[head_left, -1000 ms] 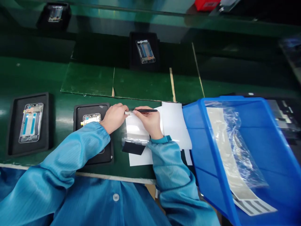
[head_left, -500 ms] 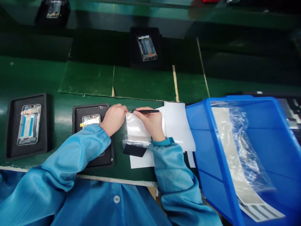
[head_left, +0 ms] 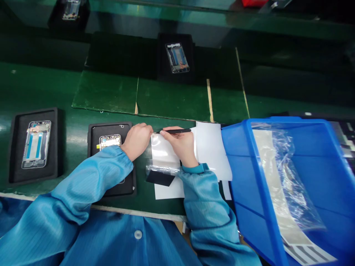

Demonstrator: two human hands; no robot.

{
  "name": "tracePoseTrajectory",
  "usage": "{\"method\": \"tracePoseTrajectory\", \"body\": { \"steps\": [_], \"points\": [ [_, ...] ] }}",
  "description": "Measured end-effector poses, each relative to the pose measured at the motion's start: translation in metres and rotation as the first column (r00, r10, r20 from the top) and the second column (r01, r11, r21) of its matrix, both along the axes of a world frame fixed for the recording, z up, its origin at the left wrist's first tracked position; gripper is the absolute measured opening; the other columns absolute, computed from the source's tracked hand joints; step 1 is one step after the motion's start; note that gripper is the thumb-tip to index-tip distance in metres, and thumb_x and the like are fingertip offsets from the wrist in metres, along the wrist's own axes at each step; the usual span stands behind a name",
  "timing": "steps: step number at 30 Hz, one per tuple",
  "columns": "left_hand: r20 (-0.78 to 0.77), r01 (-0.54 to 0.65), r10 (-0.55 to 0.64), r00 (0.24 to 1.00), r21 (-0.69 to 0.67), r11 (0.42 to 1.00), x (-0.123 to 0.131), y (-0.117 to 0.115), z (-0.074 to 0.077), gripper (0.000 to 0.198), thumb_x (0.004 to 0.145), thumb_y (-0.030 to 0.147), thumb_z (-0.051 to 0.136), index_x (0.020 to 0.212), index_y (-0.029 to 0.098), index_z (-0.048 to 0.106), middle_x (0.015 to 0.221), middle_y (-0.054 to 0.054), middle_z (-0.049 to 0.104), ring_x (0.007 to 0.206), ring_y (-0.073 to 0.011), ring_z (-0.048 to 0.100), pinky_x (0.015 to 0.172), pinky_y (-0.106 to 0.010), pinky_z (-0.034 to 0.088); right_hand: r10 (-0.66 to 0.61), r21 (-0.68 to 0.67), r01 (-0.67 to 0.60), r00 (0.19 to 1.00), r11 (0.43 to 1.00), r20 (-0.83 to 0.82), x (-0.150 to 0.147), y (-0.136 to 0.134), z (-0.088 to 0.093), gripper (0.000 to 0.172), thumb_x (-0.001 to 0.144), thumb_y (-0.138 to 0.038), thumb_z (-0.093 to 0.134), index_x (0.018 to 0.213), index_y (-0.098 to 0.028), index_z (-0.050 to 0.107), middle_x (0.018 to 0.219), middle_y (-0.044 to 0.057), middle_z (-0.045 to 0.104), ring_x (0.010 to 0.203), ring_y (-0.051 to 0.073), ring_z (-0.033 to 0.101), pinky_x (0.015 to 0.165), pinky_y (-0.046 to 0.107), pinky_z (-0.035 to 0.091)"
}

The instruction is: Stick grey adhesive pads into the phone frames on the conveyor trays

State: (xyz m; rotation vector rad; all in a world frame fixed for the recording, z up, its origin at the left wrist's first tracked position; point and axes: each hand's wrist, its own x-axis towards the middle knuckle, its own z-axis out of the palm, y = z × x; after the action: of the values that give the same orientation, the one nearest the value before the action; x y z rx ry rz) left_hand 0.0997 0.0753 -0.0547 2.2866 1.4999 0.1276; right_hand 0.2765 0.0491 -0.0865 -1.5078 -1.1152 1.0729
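Blue plastic bin (head_left: 244, 166); phone frames (head_left: 36, 145) in black foam trays (head_left: 15, 147).

White scrap gone from the tip of the black tweezers (head_left: 175, 130) in the right hand (head_left: 177, 144), now just apart from the left hand (head_left: 136, 141).

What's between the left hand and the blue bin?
Head view: white sheets, a clear plastic strip, a black pad and the right hand holding black tweezers.
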Motion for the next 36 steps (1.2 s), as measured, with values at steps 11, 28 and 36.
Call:
{"method": "tracePoseTrajectory", "body": {
  "steps": [11, 28, 36],
  "points": [
    [-0.006, -0.002, 0.002, 1.000, -0.018, 1.000, 0.001, -0.001, 0.003, 0.023, 0.094, 0.014, 0.048, 0.091, 0.016, 0.071, 0.091, -0.008, 0.068, 0.089, -0.0219, 0.064, 0.080, -0.032, 0.049, -0.005, 0.000, 0.005, 1.000, 1.000, 0.016, -0.001, -0.001, 0.001, 0.027, 0.069, -0.040, 0.085, 0.082, -0.018, 0.076, 0.088, 0.007, 0.079, 0.081, 0.023, 0.075, 0.080, 0.038, 0.062],
    [0.084, -0.053, 0.059, 0.995, -0.071, 0.996, 0.000, 0.003, 0.003, 0.023, 0.092, 0.013, 0.051, 0.094, 0.015, 0.074, 0.094, -0.010, 0.071, 0.091, -0.0224, 0.066, 0.085, -0.033, 0.050, -0.064, 0.036, 0.066, 0.996, 0.997, -0.056, 0.003, -0.003, -0.003, 0.030, 0.067, -0.041, 0.086, 0.083, -0.018, 0.076, 0.077, 0.004, 0.076, 0.066, 0.019, 0.069, 0.070, 0.035, 0.059],
    [0.459, -0.016, 0.096, 0.883, -0.174, 0.985, -0.021, -0.014, 0.037, 0.019, 0.092, 0.034, 0.061, 0.097, 0.021, 0.074, 0.082, 0.001, 0.071, 0.070, -0.0129, 0.061, 0.066, -0.024, 0.047, -0.067, 0.146, 0.078, 0.994, 0.986, -0.083, -0.004, -0.027, 0.038, 0.022, 0.070, -0.036, 0.087, 0.083, -0.021, 0.076, 0.076, 0.002, 0.075, 0.065, 0.018, 0.068, 0.065, 0.035, 0.058]
  ]
}}
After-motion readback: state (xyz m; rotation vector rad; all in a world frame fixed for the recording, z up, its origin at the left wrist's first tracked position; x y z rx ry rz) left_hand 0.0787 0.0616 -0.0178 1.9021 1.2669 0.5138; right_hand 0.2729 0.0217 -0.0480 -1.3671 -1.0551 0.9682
